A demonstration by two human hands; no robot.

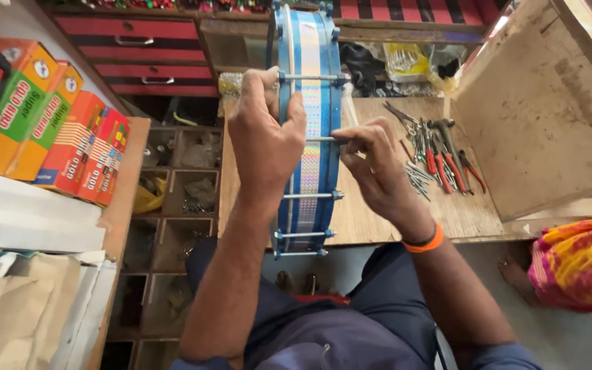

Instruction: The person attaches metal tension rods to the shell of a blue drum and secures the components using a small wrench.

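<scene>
Currently, left hand (265,140) grips the rim of the upright blue frame drum (310,130), while right hand (371,161) pinches a tension rod (320,139) above the wooden worktable (378,212).

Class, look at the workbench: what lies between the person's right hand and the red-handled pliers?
In the head view, loose nails lie on the bench between the right hand and the pliers.

Left hand (266,133) grips blue drum (310,130); right hand (376,164) pinches its rod (323,139)
</scene>
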